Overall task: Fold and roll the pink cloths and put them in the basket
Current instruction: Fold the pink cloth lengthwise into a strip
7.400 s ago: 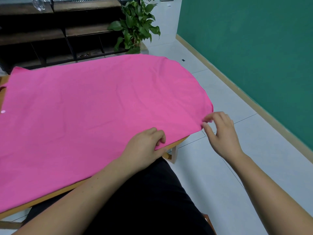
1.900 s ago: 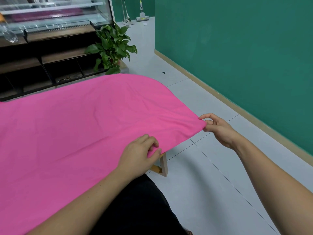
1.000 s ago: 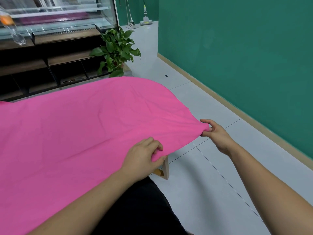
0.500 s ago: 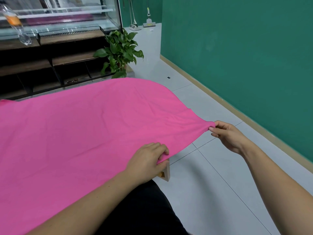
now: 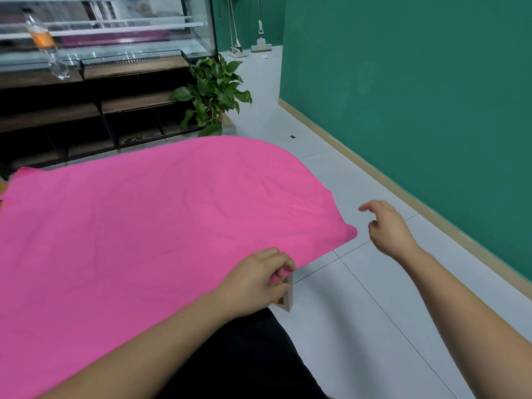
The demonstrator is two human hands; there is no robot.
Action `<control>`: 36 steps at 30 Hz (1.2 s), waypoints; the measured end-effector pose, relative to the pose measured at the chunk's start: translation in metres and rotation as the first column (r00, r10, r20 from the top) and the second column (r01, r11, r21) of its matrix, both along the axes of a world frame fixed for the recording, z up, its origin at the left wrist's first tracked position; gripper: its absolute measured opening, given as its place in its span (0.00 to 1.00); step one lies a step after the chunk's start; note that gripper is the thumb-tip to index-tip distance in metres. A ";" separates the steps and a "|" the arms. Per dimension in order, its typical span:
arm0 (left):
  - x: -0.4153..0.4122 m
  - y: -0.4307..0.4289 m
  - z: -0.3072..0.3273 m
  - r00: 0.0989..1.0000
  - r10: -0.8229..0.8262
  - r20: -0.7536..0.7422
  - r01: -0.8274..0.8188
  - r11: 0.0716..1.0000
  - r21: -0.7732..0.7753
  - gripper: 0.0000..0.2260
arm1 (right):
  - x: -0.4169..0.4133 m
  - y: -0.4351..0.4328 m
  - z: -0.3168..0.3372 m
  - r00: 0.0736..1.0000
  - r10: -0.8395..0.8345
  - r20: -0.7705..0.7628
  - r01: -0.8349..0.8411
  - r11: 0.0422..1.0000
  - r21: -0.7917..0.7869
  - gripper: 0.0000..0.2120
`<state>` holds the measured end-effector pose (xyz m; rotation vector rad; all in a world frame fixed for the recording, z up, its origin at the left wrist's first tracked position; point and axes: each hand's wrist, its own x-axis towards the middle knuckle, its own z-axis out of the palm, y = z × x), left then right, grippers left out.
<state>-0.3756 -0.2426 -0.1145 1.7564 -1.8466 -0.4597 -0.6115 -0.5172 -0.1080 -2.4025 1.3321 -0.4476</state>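
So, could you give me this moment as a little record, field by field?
pink cloth: spread flat over the table
left hand: pinches the cloth's near edge
right hand: open, beside the cloth's right corner, not touching it
basket: not in view
background: potted plant, plastic bottle, green wall

Clearance above the flat bright pink fabric cloth (image 5: 144,226) is unobstructed. To its right, open space over the pale grey tiled floor (image 5: 359,326) runs to the dark green painted wall (image 5: 417,96). Far-side obstacles: leafy green potted plant (image 5: 213,93), dark wooden shelving unit (image 5: 129,122). Light wooden table leg (image 5: 288,295) stands below the near edge.
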 end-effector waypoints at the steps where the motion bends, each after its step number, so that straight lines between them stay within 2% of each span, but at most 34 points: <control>1: 0.004 0.007 0.003 1.000 0.000 -0.024 0.000 1.000 0.018 0.14 | 0.009 0.009 0.004 0.999 0.036 0.014 -0.034 0.997 -0.072 0.24; 4: 0.023 0.034 0.010 0.999 0.039 -0.027 -0.039 0.999 0.016 0.13 | 0.043 0.045 0.021 0.963 0.260 0.063 -0.243 0.949 -0.203 0.17; 6: 0.042 0.056 0.011 0.994 0.107 -0.008 -0.107 0.994 0.008 0.14 | 0.068 0.072 0.028 0.898 0.438 0.034 -0.425 0.886 -0.185 0.15; 9: 0.075 0.095 0.010 0.972 0.223 0.070 -0.221 0.975 -0.030 0.17 | 0.107 0.118 0.032 0.760 0.648 -0.050 -0.649 0.754 -0.101 0.22; 12: 0.106 0.139 0.008 0.930 0.347 0.125 -0.347 0.938 -0.018 0.24 | 0.142 0.161 0.028 0.637 0.763 -0.110 -0.771 0.633 -0.076 0.29; 15: 0.131 0.188 0.003 0.883 0.436 0.171 -0.448 0.894 0.033 0.31 | 0.170 0.190 0.020 0.561 0.810 -0.171 -0.827 0.560 -0.059 0.34; 20: 0.144 0.257 -0.006 0.819 0.516 0.250 -0.547 0.834 0.073 0.38 | 0.195 0.219 0.005 0.501 0.829 -0.249 -0.858 0.513 -0.020 0.38; 23: 0.142 0.287 -0.013 0.783 0.543 0.305 -0.595 0.796 0.110 0.38 | 0.194 0.232 -0.005 0.483 0.829 -0.280 -0.861 0.509 0.022 0.37; 25: 0.140 0.301 -0.017 0.759 0.545 0.356 -0.614 0.781 0.114 0.38 | 0.189 0.238 -0.010 0.476 0.815 -0.331 -0.864 0.503 -0.005 0.37; 29: 0.129 0.314 -0.017 0.741 0.519 0.425 -0.615 0.779 0.120 0.42 | 0.179 0.243 -0.007 0.460 0.811 -0.362 -0.870 0.493 -0.004 0.39; 34: 0.123 0.317 -0.013 0.742 0.496 0.450 -0.607 0.783 0.138 0.41 | 0.171 0.237 0.001 0.384 0.834 -0.397 -0.896 0.440 0.057 0.49; 36: 0.122 0.316 -0.012 0.743 0.468 0.479 -0.592 0.793 0.144 0.41 | 0.172 0.237 0.000 0.368 0.828 -0.423 -0.904 0.426 0.047 0.49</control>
